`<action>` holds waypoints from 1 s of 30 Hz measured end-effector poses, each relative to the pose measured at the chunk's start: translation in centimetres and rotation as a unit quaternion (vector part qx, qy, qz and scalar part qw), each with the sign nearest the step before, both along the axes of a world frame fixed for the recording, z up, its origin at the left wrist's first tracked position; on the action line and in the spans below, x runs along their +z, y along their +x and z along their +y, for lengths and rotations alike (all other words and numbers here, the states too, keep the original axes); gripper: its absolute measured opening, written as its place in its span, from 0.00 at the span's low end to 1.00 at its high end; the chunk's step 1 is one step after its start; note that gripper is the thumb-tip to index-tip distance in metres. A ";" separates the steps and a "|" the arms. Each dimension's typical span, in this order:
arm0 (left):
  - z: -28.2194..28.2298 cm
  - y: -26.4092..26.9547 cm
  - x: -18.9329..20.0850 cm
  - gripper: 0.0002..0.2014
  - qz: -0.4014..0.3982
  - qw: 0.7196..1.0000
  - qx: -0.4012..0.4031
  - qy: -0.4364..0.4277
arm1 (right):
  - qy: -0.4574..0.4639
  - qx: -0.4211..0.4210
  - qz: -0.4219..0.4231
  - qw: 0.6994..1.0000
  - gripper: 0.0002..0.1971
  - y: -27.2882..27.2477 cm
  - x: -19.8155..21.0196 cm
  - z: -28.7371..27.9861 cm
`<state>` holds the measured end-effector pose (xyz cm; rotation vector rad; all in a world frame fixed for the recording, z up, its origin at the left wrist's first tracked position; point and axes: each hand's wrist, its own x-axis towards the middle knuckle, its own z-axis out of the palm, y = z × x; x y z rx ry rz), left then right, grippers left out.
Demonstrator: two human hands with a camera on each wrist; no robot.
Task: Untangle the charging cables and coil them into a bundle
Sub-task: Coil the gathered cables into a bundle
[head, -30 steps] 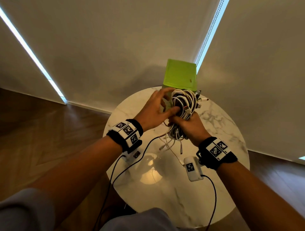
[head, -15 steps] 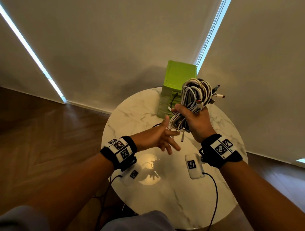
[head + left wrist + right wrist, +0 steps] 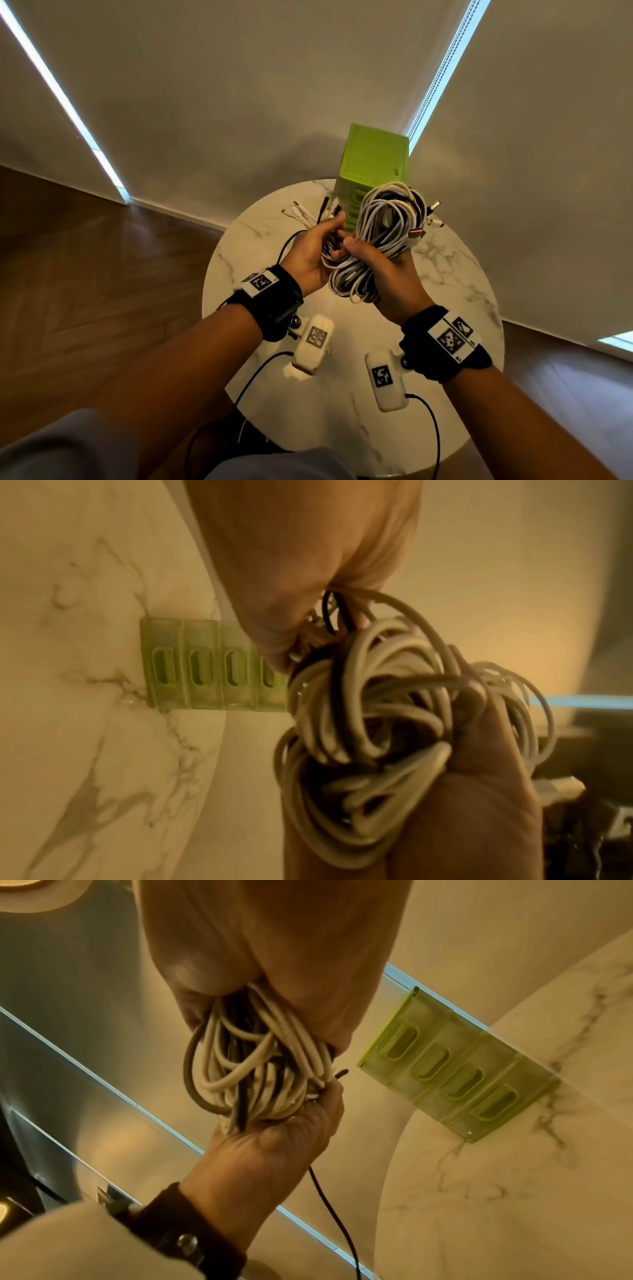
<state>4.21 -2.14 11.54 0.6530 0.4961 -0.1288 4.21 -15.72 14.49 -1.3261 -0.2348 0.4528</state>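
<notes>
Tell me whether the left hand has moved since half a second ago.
Yes. The left hand has risen toward the green box and now grips cable ends beside the cable bundle held by the right hand.

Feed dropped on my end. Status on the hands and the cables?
Right hand grips the coiled cable bundle above the table. Left hand holds the loose plug ends. Green box behind, not in the way.

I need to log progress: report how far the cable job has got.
Done: most white charging cables are looped into one coil, gripped by the right hand above the round marble table. In hand: the left hand grips the loose plug ends. Left: wrapping those ends in to finish the bundle.
</notes>
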 end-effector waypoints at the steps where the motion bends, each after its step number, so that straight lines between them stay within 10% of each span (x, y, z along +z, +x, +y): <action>1: 0.1 0.1 0.1 0.13 0.008 1.000 0.013 -0.004 | -0.005 0.002 0.009 1.000 0.10 0.0 0.0 -0.1; 7: -2.0 -1.0 0.4 0.18 -0.027 0.973 0.060 0.219 | -0.055 0.029 0.057 0.996 0.09 0.7 0.6 -0.9; 15: -2.4 -1.5 -1.8 0.48 -0.040 0.931 -0.104 0.349 | -0.064 0.093 0.113 0.987 0.11 1.6 -0.2 -1.9; 19: -2.1 -2.1 -0.8 0.36 -0.011 0.806 -0.256 0.534 | -0.046 0.200 0.172 0.964 0.17 1.3 -0.5 -2.5; 23: -1.4 -2.3 0.6 0.31 0.002 0.755 -0.287 0.589 | -0.077 0.202 0.141 0.966 0.13 1.7 -0.7 -2.7; 27: 0.2 -1.6 0.5 0.52 -0.123 0.763 -0.297 0.561 | -0.104 0.180 0.127 0.970 0.10 2.2 -0.7 -2.9; 30: 1.4 -1.2 0.6 0.42 -0.138 0.798 -0.275 0.518 | -0.104 0.167 0.134 0.971 0.08 2.7 -0.7 -3.5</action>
